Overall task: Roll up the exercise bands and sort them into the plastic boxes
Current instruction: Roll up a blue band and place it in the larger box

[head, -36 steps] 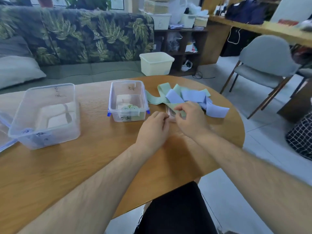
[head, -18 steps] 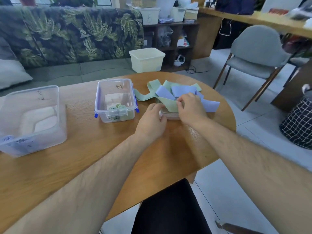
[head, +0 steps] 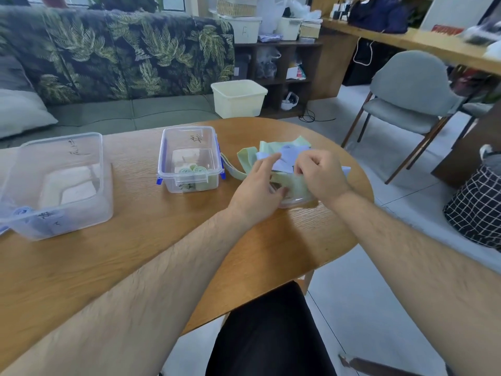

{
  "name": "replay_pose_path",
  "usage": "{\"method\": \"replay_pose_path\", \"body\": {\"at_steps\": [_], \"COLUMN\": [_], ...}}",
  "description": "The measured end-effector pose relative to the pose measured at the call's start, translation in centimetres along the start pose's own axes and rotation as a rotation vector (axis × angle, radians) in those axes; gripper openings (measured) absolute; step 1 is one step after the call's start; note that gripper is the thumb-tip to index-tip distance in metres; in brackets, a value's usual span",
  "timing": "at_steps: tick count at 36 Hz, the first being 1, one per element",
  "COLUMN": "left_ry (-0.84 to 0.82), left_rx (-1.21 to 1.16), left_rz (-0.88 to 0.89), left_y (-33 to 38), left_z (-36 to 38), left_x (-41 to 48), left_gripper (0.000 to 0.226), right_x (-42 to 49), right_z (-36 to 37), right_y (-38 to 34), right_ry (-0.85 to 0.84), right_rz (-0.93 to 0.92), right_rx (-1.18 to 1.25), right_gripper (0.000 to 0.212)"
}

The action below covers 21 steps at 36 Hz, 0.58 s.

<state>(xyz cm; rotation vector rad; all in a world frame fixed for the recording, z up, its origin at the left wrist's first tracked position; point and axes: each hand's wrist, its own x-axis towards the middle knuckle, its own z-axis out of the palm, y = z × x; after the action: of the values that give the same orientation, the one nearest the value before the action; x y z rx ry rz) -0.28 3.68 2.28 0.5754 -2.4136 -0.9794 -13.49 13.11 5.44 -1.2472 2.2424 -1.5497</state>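
A loose pile of green bands (head: 248, 158) and light blue bands (head: 288, 156) lies over a shallow clear tray (head: 294, 204) at the right of the round wooden table (head: 151, 256). My right hand (head: 318, 176) hovers over the pile, fingers curled, pinching a light blue band. My left hand (head: 257, 185) reaches into the pile with straight fingers, index tip on the blue band, thumb by a green band. The small clear box (head: 189, 137) with blue clips holds two rolled green bands (head: 193, 169). The large clear box (head: 57, 183) stands at the left.
A sofa with leaf print (head: 113, 55) runs behind the table, with a cream bin (head: 238, 97) at its end. A grey chair (head: 412, 88) stands to the right, a checked bag (head: 477, 207) on the floor. The table edge curves close behind the pile.
Both hands moved up from the tray's near edge into the pile. My right hand closed on a blue band and my left fingers stretched out.
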Motion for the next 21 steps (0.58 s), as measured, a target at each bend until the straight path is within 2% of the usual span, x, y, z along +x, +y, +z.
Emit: {"method": "replay_pose_path", "body": {"at_steps": [3, 6, 8, 10, 13, 18, 21], "left_ry": [-0.010, -0.020, 0.008, 0.041, 0.042, 0.021, 0.036], "left_rx": [0.050, 0.099, 0.126, 0.124, 0.117, 0.146, 0.134], "left_rz": [-0.045, -0.095, -0.098, -0.101, -0.124, -0.096, -0.085], "left_y": [-0.2, -1.1, -1.7, -2.2, -2.6, -3.2, -3.2], "left_z": [0.1, 0.5, 0.9, 1.0, 1.1, 1.0, 0.8], "left_x": [-0.6, -1.3, -1.8, -2.1, -2.1, -1.8, -1.4], "left_gripper": [0.058, 0.048, 0.043, 0.042, 0.044, 0.048, 0.044], "right_x": [-0.1, 0.2, 0.4, 0.9, 2.0, 3.7, 4.8], "right_z": [-0.1, 0.5, 1.2, 2.0, 3.2, 4.5, 5.3], "right_y": [0.4, 1.1, 1.4, 1.6, 1.9, 1.7, 2.0], "right_ry": [-0.111, -0.109, -0.117, -0.125, -0.155, -0.264, -0.289], "right_rz": [0.130, 0.122, 0.096, 0.036, -0.019, 0.009, 0.065], "right_rx": [-0.078, -0.349, -0.410, -0.449, -0.528, -0.641, -0.683], "right_gripper": [0.031, 0.022, 0.010, 0.007, 0.022, 0.050, 0.047]}}
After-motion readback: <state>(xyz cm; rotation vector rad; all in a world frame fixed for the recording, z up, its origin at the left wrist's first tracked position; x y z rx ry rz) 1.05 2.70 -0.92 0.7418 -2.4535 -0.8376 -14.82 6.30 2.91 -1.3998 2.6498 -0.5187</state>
